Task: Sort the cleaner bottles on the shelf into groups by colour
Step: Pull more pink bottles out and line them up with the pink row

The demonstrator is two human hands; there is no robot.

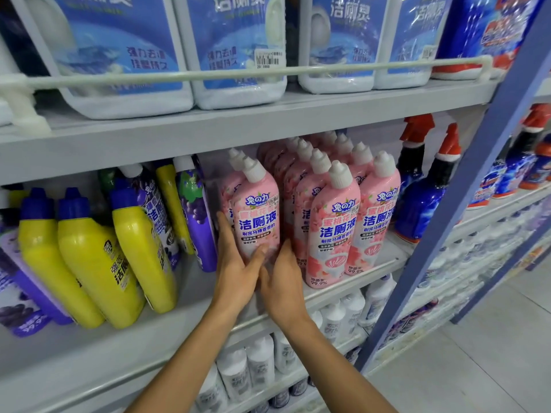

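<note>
A pink cleaner bottle (258, 216) with a white cap stands on the middle shelf (190, 293), at the left end of a packed group of several pink bottles (337, 222). My left hand (235, 263) presses flat against its left side and lower front. On its lower right side lies my right hand (280, 278), so both hands clasp the bottle. To the left lean several yellow bottles (89, 263) with blue caps. Purple bottles (196, 216) stand behind and between the yellow ones, and one more purple bottle (18, 293) lies at the far left.
Big blue-labelled jugs (235, 46) fill the upper shelf behind a white rail. Blue spray bottles (423, 192) with red triggers stand right of the pink group. White bottles (259, 362) fill the lower shelf. A blue upright (465, 198) bounds the shelf on the right.
</note>
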